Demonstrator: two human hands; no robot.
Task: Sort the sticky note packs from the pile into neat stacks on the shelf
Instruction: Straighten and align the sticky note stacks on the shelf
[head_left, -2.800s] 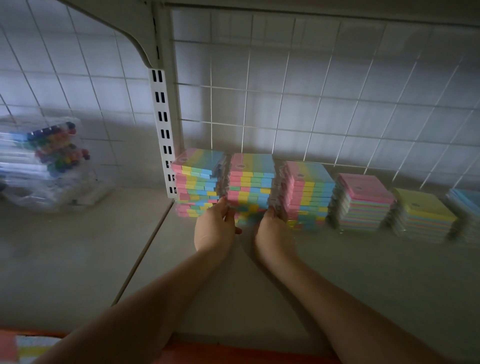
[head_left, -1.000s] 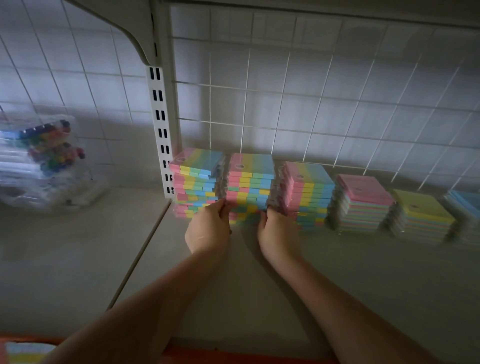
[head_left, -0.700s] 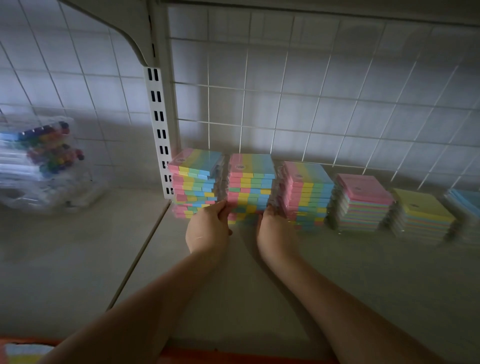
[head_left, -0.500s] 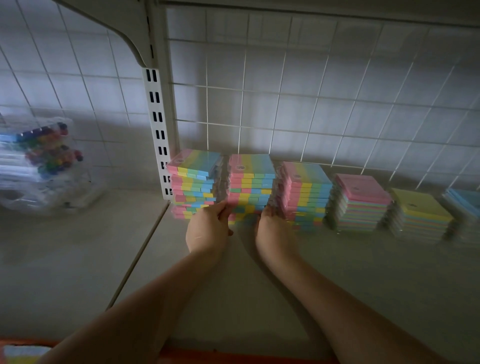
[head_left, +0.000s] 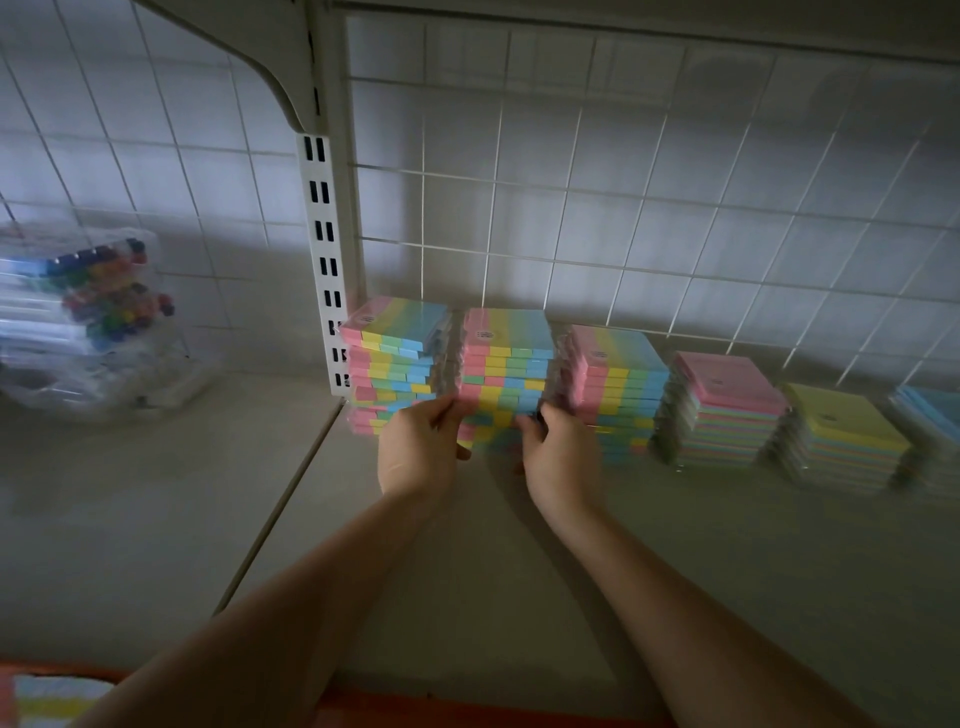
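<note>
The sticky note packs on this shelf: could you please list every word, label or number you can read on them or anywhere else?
No text can be read anywhere.
Second stack: small dark label on the top pack, too small to read.
First stack, third stack, pink-topped stack, yellow-topped stack: the same tiny marks, blurred.
Bagged marker pens: no print legible.

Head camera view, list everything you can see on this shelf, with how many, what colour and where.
striped pastel sticky note stacks: three; pink, yellow, green, blue; left of the row, by the grid wall
pink-topped stack: one; right of those
yellow-topped stack: one; further right
blue-topped stack: one; right edge, cut off
clear packs of coloured pens: count unclear; far left
white slotted upright: one; behind the leftmost stack
beige shelf: one; under everything
left hand, right hand: gripping the middle striped stack's sides
</note>
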